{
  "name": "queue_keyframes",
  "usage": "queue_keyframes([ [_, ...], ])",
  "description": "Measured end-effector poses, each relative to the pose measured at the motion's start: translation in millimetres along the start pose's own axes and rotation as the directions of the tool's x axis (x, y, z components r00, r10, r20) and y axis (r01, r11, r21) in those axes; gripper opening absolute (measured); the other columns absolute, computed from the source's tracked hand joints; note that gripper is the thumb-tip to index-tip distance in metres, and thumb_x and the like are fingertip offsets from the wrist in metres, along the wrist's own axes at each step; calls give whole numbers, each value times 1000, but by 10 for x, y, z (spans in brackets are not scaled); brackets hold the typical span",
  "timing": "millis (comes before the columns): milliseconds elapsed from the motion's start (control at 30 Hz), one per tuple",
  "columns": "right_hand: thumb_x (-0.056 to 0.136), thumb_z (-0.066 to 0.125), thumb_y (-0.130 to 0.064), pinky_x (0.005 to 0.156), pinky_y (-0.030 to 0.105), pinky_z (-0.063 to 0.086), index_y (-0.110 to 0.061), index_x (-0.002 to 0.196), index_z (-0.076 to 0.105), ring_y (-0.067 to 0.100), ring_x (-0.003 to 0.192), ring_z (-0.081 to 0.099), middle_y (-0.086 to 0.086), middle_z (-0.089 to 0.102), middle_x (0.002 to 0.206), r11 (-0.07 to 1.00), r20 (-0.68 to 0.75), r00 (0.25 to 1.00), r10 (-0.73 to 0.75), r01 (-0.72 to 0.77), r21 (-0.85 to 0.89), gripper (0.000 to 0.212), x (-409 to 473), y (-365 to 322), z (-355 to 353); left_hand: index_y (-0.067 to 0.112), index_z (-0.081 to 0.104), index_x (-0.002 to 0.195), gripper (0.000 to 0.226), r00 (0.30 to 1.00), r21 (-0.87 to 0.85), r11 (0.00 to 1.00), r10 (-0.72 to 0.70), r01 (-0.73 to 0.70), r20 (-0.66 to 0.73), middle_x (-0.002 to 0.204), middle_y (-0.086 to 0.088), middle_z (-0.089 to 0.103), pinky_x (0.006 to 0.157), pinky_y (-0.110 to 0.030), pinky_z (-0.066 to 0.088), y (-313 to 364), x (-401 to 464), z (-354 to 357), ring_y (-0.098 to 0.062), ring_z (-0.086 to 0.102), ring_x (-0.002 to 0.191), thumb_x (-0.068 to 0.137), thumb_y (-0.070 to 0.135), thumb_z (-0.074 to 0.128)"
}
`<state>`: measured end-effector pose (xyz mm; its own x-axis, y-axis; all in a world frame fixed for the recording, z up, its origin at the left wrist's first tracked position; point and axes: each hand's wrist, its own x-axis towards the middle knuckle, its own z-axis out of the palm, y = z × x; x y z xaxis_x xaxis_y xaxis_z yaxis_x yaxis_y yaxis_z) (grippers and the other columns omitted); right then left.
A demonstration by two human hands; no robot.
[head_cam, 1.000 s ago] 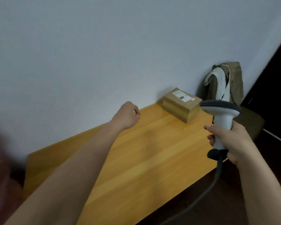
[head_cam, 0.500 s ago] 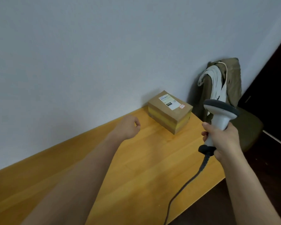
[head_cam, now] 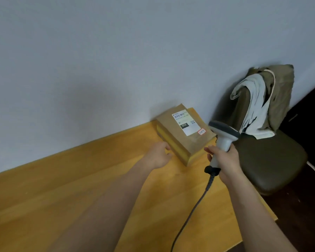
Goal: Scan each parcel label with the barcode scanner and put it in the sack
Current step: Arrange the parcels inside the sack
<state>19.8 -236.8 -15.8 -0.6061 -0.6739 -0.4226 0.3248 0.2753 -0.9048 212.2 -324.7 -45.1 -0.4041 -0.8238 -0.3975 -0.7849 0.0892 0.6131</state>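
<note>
The cardboard parcel sits at the table's far right corner, label up. My right hand grips the barcode scanner; my left hand, fingers loosely relaxed, nears its side. It looks stiff and light; I'd grasp its side faces.

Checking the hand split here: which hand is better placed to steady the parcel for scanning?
Left. The left hand is free beside the parcel; the right hand grips the scanner.

Single head-worn view, looking forward and down — tilted, close over the table's far corner
</note>
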Motion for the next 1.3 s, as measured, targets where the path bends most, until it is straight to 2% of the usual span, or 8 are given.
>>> queue_keyframes([
  [133, 88, 69, -7, 62, 22, 56, -29, 116, 53, 22, 98, 66, 8, 62, 116, 998, 101, 995, 17, -10, -68, 39, 564, 172, 55, 18, 32, 150, 54, 998, -74, 996, -54, 50, -41, 141, -10, 51, 103, -34, 40, 113, 312, 235, -25, 49, 128, 100, 31, 50],
  [267, 84, 66, -3, 72, 36, 60, -28, 143, 35, 25, 98, 62, 10, 51, 132, 977, 171, 985, -13, 48, -207, 72, 1017, 210, 19, 28, 27, 153, 56, 999, -36, 999, -32, 32, 2, 147, -10, 47, 112, -36, 34, 220, 584, 403, -25, 41, 136, 101, 32, 48],
  [400, 89, 64, -7, 59, 24, 56, -34, 124, 48, 13, 71, 64, 9, 61, 102, 980, 229, 972, 61, -15, -199, 47, 1274, 217, -34, 29, 25, 154, 57, 997, -78, 994, -77, 77, -8, 156, 2, 35, 114, -32, 29, 210, 663, 499, -22, 36, 141, 101, 32, 49],
  [533, 92, 63, -7, 66, 28, 59, -41, 109, 50, 10, 62, 68, 3, 63, 93, 968, 250, 966, 62, 2, -251, 41, 1222, 302, 10, 29, 38, 146, 55, 966, -206, 964, -204, 169, -160, 143, 1, 51, 97, -31, 42, 40, 536, 498, -24, 54, 124, 95, 39, 58],
  [800, 91, 67, -8, 67, 35, 59, -30, 113, 51, 17, 71, 71, 0, 67, 96, 916, 377, 919, 115, 48, -397, 35, 360, 861, 557, 30, 45, 121, 57, 871, -421, 873, -389, 244, -301, 113, 11, 52, 65, -4, 39, -734, -386, 412, 1, 49, 86, 77, 28, 81],
  [1000, 91, 68, -8, 53, 19, 48, -24, 113, 50, 10, 62, 69, 2, 67, 92, 880, 479, 864, 151, 103, -463, 33, -477, 1231, 1135, 22, 39, 132, 63, 801, -524, 799, -506, 295, -321, 113, 5, 50, 82, -40, 53, -1416, -1289, 260, -21, 55, 101, 82, 26, 78],
  [1200, 89, 68, -5, 58, 24, 51, -24, 114, 51, 18, 70, 70, 1, 66, 91, 870, 496, 852, 166, 111, -481, 36, -1625, 1736, 1609, 21, 40, 129, 60, 772, -540, 786, -533, 300, -346, 121, 3, 54, 77, -30, 46, -2275, -2284, 81, -16, 53, 99, 83, 25, 77],
  [1300, 90, 67, -3, 55, 20, 50, -23, 115, 49, 20, 72, 71, 4, 67, 95, 863, 548, 814, 194, 124, -490, 36, -2250, 2022, 1856, 22, 41, 124, 56, 732, -574, 748, -589, 332, -344, 124, 2, 56, 84, -40, 53, -2707, -2892, 4, -21, 57, 103, 82, 23, 78],
])
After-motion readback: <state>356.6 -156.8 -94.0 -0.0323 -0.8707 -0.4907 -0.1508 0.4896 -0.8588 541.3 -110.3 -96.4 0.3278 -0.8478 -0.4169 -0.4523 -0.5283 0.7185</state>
